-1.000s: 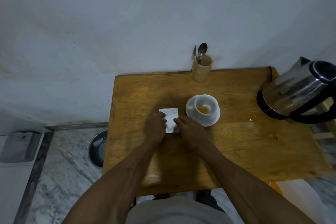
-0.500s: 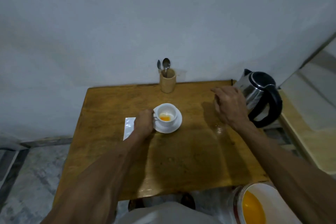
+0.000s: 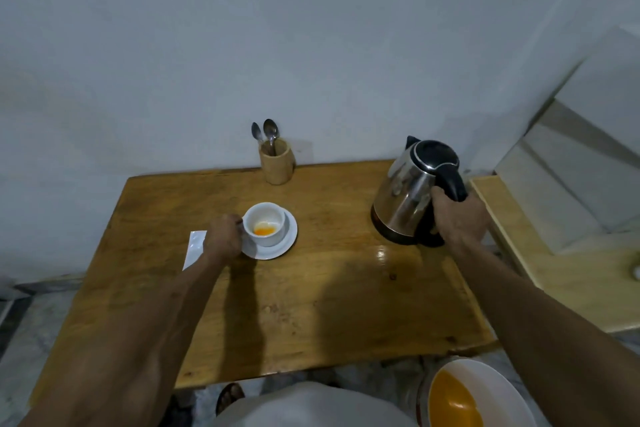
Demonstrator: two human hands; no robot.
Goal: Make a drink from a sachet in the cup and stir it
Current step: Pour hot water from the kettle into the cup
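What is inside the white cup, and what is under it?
Inside the cup lies a small heap of orange powder; no liquid shows. Under it stands a white saucer. The left hand covers the cup's handle side and part of the saucer.

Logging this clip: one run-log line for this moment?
left hand: at cup handle | right hand: grips kettle handle | powder in cup | water: not poured

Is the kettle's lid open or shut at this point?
Shut. The black lid sits flat on top of the steel kettle, no gap showing, while the right hand grips its handle.
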